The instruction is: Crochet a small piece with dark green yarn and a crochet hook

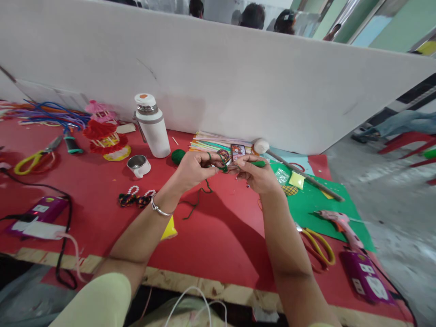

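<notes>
Over the middle of the red table, my left hand (197, 169) is closed on green yarn (224, 168), with a strand looped round a finger. A crochet hook (259, 163) with a green handle sits in the closed fingers of my right hand (254, 175). Its metal shaft points left and meets the small green yarn piece at my left fingertips. Just behind my left hand lies a ball of green yarn (177, 157). A loose green tail (195, 206) trails on the table below the hands.
A white thermos (153, 129) and a steel cup (139, 166) stand left. Scissors (37, 159), a purple power strip (42, 213) and beaded trinkets (131, 198) lie further left. At right are a pink glue gun (340, 222), a rod (316, 184) and more scissors (318, 247).
</notes>
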A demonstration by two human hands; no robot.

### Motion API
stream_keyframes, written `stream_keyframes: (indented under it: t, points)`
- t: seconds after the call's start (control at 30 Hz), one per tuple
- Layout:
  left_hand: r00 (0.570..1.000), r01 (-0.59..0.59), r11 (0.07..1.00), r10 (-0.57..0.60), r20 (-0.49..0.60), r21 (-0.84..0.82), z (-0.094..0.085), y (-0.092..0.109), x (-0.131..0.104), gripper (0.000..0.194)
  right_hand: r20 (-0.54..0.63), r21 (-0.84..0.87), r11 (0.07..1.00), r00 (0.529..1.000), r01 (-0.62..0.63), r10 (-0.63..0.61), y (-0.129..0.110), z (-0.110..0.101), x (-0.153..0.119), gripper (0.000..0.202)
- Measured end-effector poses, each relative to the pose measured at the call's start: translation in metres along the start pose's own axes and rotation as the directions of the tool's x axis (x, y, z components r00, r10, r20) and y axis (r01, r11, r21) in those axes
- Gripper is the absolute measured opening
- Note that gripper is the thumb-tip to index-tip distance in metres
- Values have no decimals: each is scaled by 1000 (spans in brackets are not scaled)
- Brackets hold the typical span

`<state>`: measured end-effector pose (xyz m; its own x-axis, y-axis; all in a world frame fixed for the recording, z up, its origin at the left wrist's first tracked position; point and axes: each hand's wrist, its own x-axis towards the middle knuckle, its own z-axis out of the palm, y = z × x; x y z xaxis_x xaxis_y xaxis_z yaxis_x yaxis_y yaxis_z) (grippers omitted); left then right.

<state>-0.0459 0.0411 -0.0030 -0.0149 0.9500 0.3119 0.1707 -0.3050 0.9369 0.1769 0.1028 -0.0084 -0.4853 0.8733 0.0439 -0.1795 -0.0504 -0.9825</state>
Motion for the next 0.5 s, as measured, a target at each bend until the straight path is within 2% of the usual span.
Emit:
stream_keyframes:
  t: [0.27,0.5]
  points:
    - [999,-40,997,39,14,72,1,0,1,24,34,-202,977,997,72,-67,-11,4,-7,28]
    - [1000,-28,999,28,-4,47,3,2,2,23,22,-274,956,994,107,-105,-15,10,-9,27]
